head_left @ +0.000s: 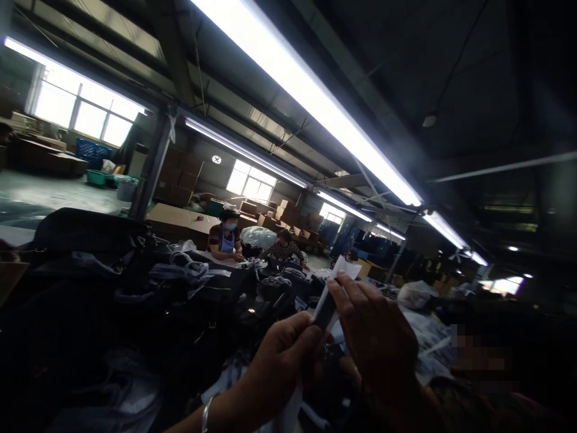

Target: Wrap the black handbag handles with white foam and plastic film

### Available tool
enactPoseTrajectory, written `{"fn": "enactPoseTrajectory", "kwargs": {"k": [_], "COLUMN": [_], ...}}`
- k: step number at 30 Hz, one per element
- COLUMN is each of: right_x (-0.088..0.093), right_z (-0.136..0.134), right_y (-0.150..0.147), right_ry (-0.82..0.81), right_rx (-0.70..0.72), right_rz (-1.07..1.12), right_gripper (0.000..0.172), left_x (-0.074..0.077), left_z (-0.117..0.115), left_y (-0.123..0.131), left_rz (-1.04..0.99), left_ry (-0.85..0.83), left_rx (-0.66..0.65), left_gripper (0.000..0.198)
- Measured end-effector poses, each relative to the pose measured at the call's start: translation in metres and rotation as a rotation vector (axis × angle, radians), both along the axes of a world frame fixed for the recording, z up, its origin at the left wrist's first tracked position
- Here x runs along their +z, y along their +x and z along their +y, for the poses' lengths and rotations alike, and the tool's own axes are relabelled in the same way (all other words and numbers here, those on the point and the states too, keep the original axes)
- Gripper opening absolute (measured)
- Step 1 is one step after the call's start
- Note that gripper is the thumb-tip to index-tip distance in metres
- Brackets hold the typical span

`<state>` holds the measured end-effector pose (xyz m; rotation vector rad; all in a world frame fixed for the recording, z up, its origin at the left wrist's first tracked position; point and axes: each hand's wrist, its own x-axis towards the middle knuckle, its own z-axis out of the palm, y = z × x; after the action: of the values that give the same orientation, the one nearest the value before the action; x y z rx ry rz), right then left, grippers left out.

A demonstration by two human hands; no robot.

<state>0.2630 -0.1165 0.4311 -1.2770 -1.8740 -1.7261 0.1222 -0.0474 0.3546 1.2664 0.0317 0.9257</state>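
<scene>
My left hand (pixel 282 358) is raised in front of me, fingers pinched on the lower part of a thin white strip of paper or plastic (pixel 336 285). A bracelet sits on that wrist. My right hand (pixel 376 337) is just to the right of it, fingers closed on the same strip higher up, the strip's top end sticking out above my fingertips. Both hands hold it above a long table piled with dark bags (pixel 189 294).
Two people (pixel 225 237) sit working at the far side of the table, and another person is close by at the right edge. Cardboard boxes (pixel 180 171) are stacked behind them. Long ceiling lights (pixel 315 102) run overhead.
</scene>
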Motion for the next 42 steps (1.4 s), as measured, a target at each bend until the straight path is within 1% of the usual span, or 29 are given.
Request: {"fn": "enactPoseTrajectory", "kwargs": {"k": [4, 7, 9, 11, 13, 15, 18, 21, 25, 28, 32, 36, 37, 38, 40, 41, 42], "right_x": [-0.004, -0.007, -0.010, -0.012, -0.014, -0.016, -0.020, -0.028, -0.037, -0.040, -0.041, -0.042, -0.042, -0.042, -0.041, -0.040, -0.039], "right_z": [0.000, -0.004, -0.007, -0.009, -0.011, -0.013, -0.012, -0.008, -0.005, -0.005, -0.006, -0.009, -0.011, -0.013, -0.017, -0.020, -0.022], "right_y": [0.011, 0.016, 0.018, 0.018, 0.017, 0.016, 0.015, 0.018, 0.022, 0.020, 0.013, 0.010, 0.011, 0.012, 0.015, 0.017, 0.018], "right_ry": [-0.032, -0.091, -0.166, -0.286, -0.420, -0.528, -0.612, -0.639, -0.661, -0.662, -0.660, -0.654, -0.649, -0.641, -0.594, -0.560, -0.525], "right_rx": [0.118, 0.185, 0.243, 0.295, 0.333, 0.379, 0.493, 0.570, 0.572, 0.580, 0.552, 0.516, 0.514, 0.509, 0.477, 0.453, 0.430], "right_rz": [0.106, 0.249, 0.424, 0.671, 0.931, 1.146, 1.375, 1.496, 1.548, 1.582, 1.598, 1.517, 1.475, 1.424, 1.294, 1.217, 1.135], "right_gripper": [0.041, 0.033, 0.027, 0.023, 0.019, 0.015, 0.018, 0.024, 0.027, 0.029, 0.033, 0.024, 0.020, 0.017, 0.014, 0.014, 0.016], "left_x": [-0.001, -0.003, -0.005, -0.007, -0.009, -0.011, -0.017, -0.025, -0.034, -0.037, -0.036, -0.033, -0.032, -0.031, -0.029, -0.027, -0.025], "left_z": [-0.008, -0.010, -0.009, -0.008, -0.006, -0.005, -0.004, -0.002, 0.001, 0.004, 0.006, 0.007, 0.007, 0.006, 0.004, 0.002, 0.001], "left_y": [0.003, 0.005, 0.008, 0.010, 0.012, 0.014, 0.016, 0.018, 0.019, 0.019, 0.017, 0.015, 0.016, 0.016, 0.018, 0.020, 0.021], "left_rz": [0.013, 0.023, 0.023, 0.025, 0.048, 0.090, 0.116, 0.103, 0.109, 0.100, 0.118, 0.112, 0.099, 0.081, 0.040, 0.023, 0.013], "left_ry": [0.065, 0.121, 0.128, 0.129, 0.153, 0.179, 0.169, 0.125, 0.096, 0.096, 0.118, 0.124, 0.120, 0.117, 0.119, 0.130, 0.144], "left_rx": [0.032, -0.002, -0.038, -0.054, -0.048, -0.032, -0.014, 0.020, 0.025, 0.022, 0.016, -0.016, -0.014, -0.008, 0.014, 0.026, 0.036], "left_gripper": [0.032, 0.031, 0.029, 0.026, 0.022, 0.018, 0.016, 0.016, 0.018, 0.017, 0.019, 0.022, 0.026, 0.035, 0.060, 0.066, 0.066]}}
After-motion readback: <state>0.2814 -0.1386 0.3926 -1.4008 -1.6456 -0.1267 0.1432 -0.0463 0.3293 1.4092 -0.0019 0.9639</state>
